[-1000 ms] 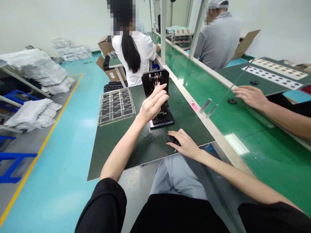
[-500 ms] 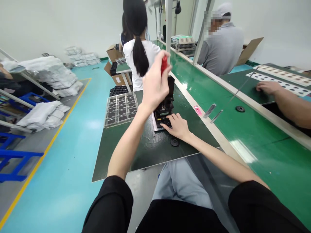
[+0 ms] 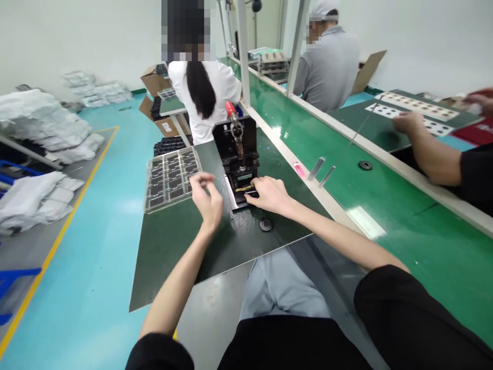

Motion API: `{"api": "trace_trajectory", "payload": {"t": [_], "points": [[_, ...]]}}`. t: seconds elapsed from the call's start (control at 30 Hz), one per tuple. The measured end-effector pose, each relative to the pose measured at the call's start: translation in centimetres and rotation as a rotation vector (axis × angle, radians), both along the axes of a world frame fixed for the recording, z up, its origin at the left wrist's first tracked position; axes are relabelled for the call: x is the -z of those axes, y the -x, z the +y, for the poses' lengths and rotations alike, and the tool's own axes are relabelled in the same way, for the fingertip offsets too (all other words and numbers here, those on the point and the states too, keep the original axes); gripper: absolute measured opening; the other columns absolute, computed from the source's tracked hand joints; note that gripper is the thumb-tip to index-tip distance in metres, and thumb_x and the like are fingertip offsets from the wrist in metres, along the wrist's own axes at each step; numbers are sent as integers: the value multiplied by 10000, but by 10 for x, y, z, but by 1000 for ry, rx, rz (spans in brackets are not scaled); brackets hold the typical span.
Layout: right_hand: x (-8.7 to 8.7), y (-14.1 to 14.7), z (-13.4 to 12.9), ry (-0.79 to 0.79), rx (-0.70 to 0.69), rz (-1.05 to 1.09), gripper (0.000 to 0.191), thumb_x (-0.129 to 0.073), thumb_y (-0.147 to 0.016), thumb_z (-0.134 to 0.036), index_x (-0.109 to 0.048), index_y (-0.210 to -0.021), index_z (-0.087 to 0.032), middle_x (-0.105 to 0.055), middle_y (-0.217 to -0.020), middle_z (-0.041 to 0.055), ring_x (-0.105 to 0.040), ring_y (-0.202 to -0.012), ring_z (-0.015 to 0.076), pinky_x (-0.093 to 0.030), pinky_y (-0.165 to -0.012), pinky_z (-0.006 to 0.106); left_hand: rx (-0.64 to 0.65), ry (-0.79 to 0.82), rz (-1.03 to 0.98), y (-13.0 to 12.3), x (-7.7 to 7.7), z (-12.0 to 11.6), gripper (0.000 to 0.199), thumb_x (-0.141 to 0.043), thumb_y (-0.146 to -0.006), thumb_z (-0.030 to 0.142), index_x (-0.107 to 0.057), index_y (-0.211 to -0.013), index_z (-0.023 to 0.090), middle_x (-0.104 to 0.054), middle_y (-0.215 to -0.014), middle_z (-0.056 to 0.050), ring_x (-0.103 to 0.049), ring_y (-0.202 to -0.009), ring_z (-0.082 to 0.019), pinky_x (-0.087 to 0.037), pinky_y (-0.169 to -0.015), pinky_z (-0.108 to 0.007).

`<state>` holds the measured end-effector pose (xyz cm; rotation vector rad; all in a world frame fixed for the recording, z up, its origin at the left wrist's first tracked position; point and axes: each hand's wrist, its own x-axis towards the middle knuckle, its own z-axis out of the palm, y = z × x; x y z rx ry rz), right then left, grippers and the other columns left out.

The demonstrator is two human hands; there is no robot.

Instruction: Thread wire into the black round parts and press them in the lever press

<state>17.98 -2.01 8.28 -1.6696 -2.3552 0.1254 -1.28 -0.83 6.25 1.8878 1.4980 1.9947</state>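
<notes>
A black hand press [image 3: 241,154] with a red-tipped lever handle [image 3: 230,109] stands upright on the dark green work board [image 3: 173,257]. My left hand [image 3: 208,200] is off the handle, in the air between the press and a clear tray [image 3: 171,180] of black parts. Its fingers are loosely bent, the thumb apart, and nothing shows in them. At the press base my right hand [image 3: 271,194] has thumb and forefinger closed around the edge of a small black part [image 3: 252,193], mostly hidden by the fingers. A black round disc [image 3: 265,224] lies in front of the press.
Beyond the board runs a green bench [image 3: 335,149] with a pale raised edge. Metal strips [image 3: 316,168] and a pink item [image 3: 299,169] lie along that edge; another black disc [image 3: 365,165] sits farther right. Co-workers are ahead and at right, where a co-worker's hand [image 3: 410,123] rests near white strips.
My left hand has let go of the red handle and moved down and left. The lever is now in plain view. My right hand stays at the press base; the view has shifted slightly.
</notes>
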Motion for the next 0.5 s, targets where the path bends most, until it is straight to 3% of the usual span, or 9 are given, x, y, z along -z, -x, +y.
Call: {"api": "trace_trajectory", "payload": {"t": [0.07, 0.13, 0.23, 0.37, 0.5], "points": [[4, -27, -16, -65, -24, 52, 350, -653, -940, -457, -716, -1114, -160, -772, -1097, 155, -704, -1045, 323, -555, -793, 383, 185, 30, 301, -4, 18, -37, 145, -451, -972, 138, -573, -942, 210, -642, -853, -32, -639, -805, -174, -552, -771, -309], [10, -64, -37, -122, 0, 100, 340, -677, -920, -458, -725, -1119, -187, -783, -1103, 118, -715, -1024, 302, -552, -811, 378, 414, 94, 581, -13, 27, -59, 171, -461, -975, 133, -604, -1039, 201, -695, -931, -60, -671, -872, -194, -574, -802, -333], [19, -129, -68, -158, 225, 117, 342, -663, -903, -490, -741, -1091, -215, -792, -1078, 90, -726, -986, 307, -537, -766, 382, 592, 168, 823, -31, 31, -69, 235, -543, -995, 251, -612, -1211, 187, -726, -1145, -111, -678, -1077, -258, -579, -955, -418], [26, -207, -82, -144, 654, 20, 395, -638, -877, -527, -751, -1072, -202, -779, -1084, 132, -704, -1002, 356, -497, -719, 396, 696, 228, 893, -50, 39, -62, 348, -579, -997, 349, -586, -1299, 177, -707, -1260, -133, -660, -1176, -298, -578, -973, -459], [31, -250, -55, -86, 870, 34, 427, -653, -864, -505, -735, -1123, -175, -764, -1141, 155, -681, -1052, 354, -486, -780, 397, 731, 246, 796, -51, 47, -59, 286, -538, -1020, 281, -573, -1283, 173, -724, -1185, -125, -680, -1118, -270, -588, -950, -440]]}}
